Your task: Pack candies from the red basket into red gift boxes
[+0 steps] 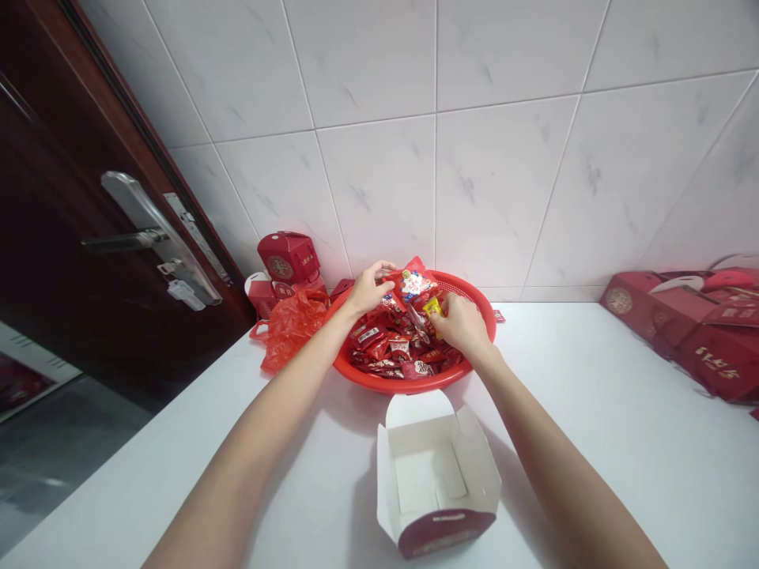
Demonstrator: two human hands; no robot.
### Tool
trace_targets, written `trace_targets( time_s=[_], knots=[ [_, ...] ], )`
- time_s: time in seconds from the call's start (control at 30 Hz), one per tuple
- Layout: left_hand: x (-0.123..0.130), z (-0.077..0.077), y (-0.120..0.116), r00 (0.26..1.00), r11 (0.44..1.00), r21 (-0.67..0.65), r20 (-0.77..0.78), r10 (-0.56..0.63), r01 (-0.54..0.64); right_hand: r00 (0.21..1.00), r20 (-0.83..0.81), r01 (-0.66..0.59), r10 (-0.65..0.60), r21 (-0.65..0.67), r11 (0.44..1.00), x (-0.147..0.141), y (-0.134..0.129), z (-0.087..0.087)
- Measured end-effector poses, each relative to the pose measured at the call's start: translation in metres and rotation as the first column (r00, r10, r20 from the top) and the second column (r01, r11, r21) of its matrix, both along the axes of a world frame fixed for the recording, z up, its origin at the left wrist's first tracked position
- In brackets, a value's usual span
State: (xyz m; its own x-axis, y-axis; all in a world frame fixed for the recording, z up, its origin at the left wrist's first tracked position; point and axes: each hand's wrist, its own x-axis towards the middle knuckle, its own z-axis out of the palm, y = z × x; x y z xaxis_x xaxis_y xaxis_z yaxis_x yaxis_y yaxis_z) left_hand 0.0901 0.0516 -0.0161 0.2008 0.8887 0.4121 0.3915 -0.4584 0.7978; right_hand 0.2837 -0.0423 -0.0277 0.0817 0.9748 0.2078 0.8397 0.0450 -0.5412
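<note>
A round red plastic basket (360, 379) on the white table holds many wrapped sweets, mostly red. Over its back left part, my left hand (372, 288) pinches a red packet (415, 281) with a white and blue print. My right hand (461, 322), at the basket's right side, has its fingers closed on a small yellow packet (432, 307). Nearer to me, in front of the basket, stands an open box (436, 474), white inside and dark red outside, with its flaps raised. No sweets show inside it.
Red boxes (288, 257) and a crumpled red plastic bag (295, 325) lie left of the basket. More red boxes (700, 324) sit at the right. A tiled wall (379, 174) rises behind the table (569, 379); a dark door (65, 158) is at the left.
</note>
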Motion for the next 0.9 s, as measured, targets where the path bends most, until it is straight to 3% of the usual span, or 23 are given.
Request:
trace_targets(
  time_s=[0.13, 0.27, 0.33, 0.4, 0.5, 0.73, 0.9],
  knots=[
    [0.001, 0.003, -0.007, 0.986, 0.981, -0.11, 0.067, -0.155, 0.162, 0.983, -0.176, -0.037, 0.046, 0.054, 0.998, 0.001, 0.002, 0.0],
    [0.003, 0.002, -0.01, 0.923, 0.884, -0.299, -0.025, -0.385, 0.36, 0.944, -0.331, 0.03, -0.011, 0.053, 0.998, 0.005, 0.004, 0.001],
    [0.005, -0.001, -0.007, 0.935, 0.92, -0.277, -0.141, -0.326, 0.279, 0.93, -0.365, 0.078, -0.044, 0.081, 0.994, 0.006, 0.005, 0.001],
    [0.004, -0.005, -0.002, 0.955, 0.981, -0.175, -0.264, -0.133, 0.088, 0.917, -0.391, 0.131, -0.083, 0.098, 0.987, 0.008, 0.005, 0.002],
    [-0.001, -0.013, 0.007, 0.924, 0.989, -0.093, -0.374, 0.076, -0.119, 0.903, -0.405, 0.187, -0.141, 0.078, 0.979, 0.008, 0.004, 0.003],
    [-0.002, -0.032, 0.017, 0.881, 0.968, -0.148, -0.458, 0.116, -0.205, 0.913, -0.385, 0.169, -0.138, 0.048, 0.984, 0.007, 0.0, 0.006],
    [0.003, -0.029, 0.023, 0.941, 0.966, -0.193, -0.324, 0.101, -0.17, 0.907, -0.4, 0.159, -0.132, 0.036, 0.987, 0.007, 0.001, 0.005]
  ],
)
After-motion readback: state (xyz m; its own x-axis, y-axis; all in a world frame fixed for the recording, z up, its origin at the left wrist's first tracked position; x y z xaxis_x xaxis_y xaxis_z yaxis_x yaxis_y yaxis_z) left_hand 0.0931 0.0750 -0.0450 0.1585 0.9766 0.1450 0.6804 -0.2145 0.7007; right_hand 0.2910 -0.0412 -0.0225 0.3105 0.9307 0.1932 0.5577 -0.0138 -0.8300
